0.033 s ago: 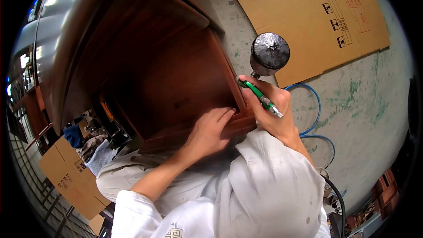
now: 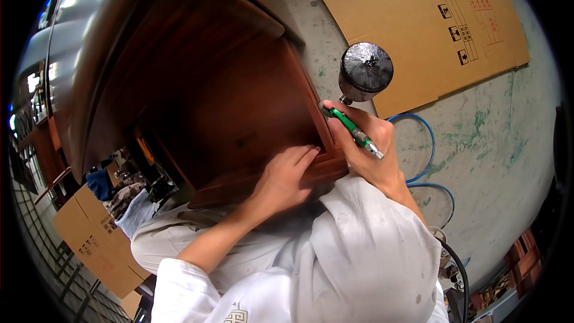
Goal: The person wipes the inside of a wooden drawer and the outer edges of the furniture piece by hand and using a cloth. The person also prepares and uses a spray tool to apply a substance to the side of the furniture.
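Note:
My right hand [image 2: 379,143] is wrapped round a green and silver spray gun [image 2: 354,128] with a dark, shiny round paint cup [image 2: 366,69] on its far end. The gun's head is close to the right side of a dark reddish-brown wooden cabinet [image 2: 257,101] whose open hollow faces me. I cannot tell whether they touch, and no spray shows. My left hand [image 2: 281,182] holds the cabinet's near rail [image 2: 329,170] by the right corner, fingers bent over its inner side. Its thumb is mostly hidden.
A large flat cardboard sheet [image 2: 418,30] lies on the stained grey floor [image 2: 478,161] at the far right. Blue hose [image 2: 431,149] loops beside my right forearm. Cloths [image 2: 128,203] and more cardboard [image 2: 95,245] are at the left. A dark curved panel [image 2: 113,42] stands at the upper left.
The spray gun and its cup have shifted very slightly away from me with my right hand. My left hand and the cabinet stay in place.

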The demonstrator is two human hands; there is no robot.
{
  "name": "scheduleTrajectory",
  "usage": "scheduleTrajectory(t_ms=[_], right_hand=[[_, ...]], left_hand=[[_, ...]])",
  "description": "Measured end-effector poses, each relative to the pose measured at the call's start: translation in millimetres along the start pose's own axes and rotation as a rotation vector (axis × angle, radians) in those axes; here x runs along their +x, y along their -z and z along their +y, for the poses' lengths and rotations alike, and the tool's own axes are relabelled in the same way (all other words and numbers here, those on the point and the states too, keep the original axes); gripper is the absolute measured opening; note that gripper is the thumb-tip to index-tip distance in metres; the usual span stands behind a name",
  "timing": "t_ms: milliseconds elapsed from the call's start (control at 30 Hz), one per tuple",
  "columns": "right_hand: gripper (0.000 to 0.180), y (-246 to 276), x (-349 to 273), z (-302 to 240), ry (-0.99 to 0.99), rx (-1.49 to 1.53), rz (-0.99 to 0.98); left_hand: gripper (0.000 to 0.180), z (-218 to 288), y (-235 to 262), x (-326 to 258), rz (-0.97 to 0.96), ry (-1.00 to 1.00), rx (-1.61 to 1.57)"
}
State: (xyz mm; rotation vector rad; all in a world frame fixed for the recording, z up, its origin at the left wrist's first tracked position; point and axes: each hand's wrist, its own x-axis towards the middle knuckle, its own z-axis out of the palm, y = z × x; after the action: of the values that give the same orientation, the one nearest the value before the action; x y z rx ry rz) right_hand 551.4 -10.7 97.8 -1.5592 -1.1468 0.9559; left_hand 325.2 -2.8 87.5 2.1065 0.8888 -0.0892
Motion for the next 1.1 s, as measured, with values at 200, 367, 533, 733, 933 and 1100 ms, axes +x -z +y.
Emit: scheduleTrajectory(t_ms=[200, 367, 533, 733, 933, 1100], right_hand=[[0.026, -0.5, -2.9, 1.7, 0.036, 0.028, -0.004], [0.026, 2.9, -1.6, -3.6, 0.004, -0.018, -0.032], [0.026, 6.6, -7.8, -1.1, 0.027, -0.020, -0.068], [0.026, 1.3, 2.7, -4.2, 0.026, -0.042, -0.037], [0.026, 4.9, -3.0, -5.3, 0.014, -0.046, -0.061], [0.026, 8.4, -8.6, -2.6, 0.065, -0.047, -0.052]], left_hand=[[0.074, 1.6, 1.4, 1.0, 0.004, 0.014, -0.021], [0.075, 0.4, 0.0, 0.5, 0.012, 0.003, -0.014], [0.079, -2.2, -0.9, -1.8, -0.009, 0.012, -0.011], [0.076, -1.2, -0.5, -0.6, 0.005, 0.008, 0.001], [0.075, -0.6, 0.2, -1.9, 0.009, 0.017, 0.003], [0.076, 0.0, -0.3, -0.2, -0.006, 0.015, 0.022]])
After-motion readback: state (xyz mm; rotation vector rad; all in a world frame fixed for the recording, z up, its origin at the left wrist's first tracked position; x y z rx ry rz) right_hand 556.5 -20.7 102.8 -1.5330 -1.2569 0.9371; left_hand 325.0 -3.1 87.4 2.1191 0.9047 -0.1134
